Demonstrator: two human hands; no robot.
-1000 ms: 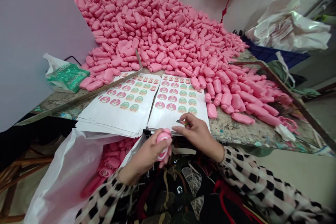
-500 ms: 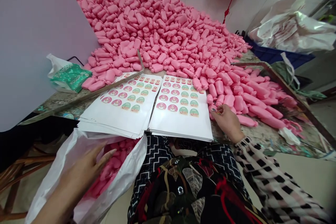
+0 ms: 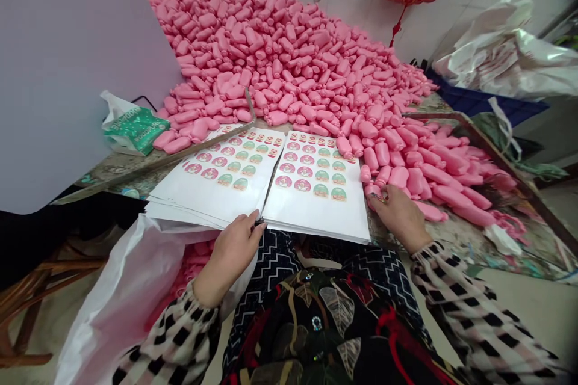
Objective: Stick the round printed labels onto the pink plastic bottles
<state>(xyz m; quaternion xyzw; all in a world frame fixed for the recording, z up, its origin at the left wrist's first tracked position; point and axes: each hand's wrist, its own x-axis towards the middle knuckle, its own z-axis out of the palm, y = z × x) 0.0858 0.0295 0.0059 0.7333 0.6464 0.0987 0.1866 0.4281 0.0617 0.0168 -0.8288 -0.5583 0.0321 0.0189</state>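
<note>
My left hand (image 3: pixel 235 246) is at the near inner corner of the left stack of sticker sheets (image 3: pixel 198 198), thumb and fingers brought together. What they pinch, if anything, is hidden. My right hand (image 3: pixel 400 213) lies to the right of the right stack of sticker sheets (image 3: pixel 316 213). Its fingertips are closed round a tiny multicoloured bit that I cannot name, close against a pink bottle-shaped piece (image 3: pixel 372 190). Both stacks carry rows of round pink-and-white and green stickers. Below my left hand, a white plastic bag (image 3: pixel 103 295) holds more pink pieces.
A large heap of pink bottle-shaped pieces (image 3: pixel 271 54) covers the back of the table. A thin strip (image 3: pixel 158 162) crosses the left stack's far edge. A green tissue pack (image 3: pixel 138 129) sits left; a blue crate (image 3: pixel 492 99) with plastic bags stands right.
My left hand has moved from above the bag up and right to the sheets' corner, and its fingers have come together. The right hand stays beside the pink pieces.
</note>
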